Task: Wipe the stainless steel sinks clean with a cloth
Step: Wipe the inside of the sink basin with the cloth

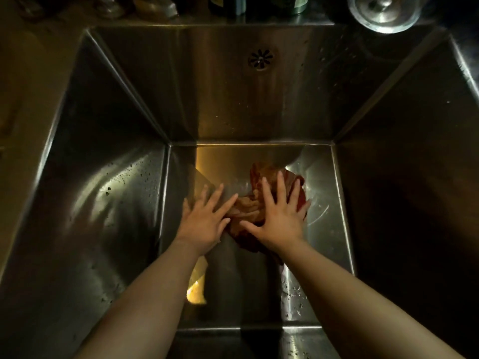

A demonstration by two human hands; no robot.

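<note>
One head-worn view, looking steeply down into the sink (223,104), close overhead (wide-angle, walls splayed)

A rust-red cloth (246,208), paler orange-tan along its creased left folds, lies on the floor of a brushed silver-grey steel sink (124,177), whose walls darken to near black on the right and carry a scatter of pale droplet specks on the left. A warm yellow streak of reflected light runs down the sink's floor, while the round overflow grille (260,59) on the far wall shows a dark flower pattern of radiating slots. On the ledge behind, a round lid (383,11) gleams bright silver in concentric rings, right of dark greenish bottles (228,5).
</note>
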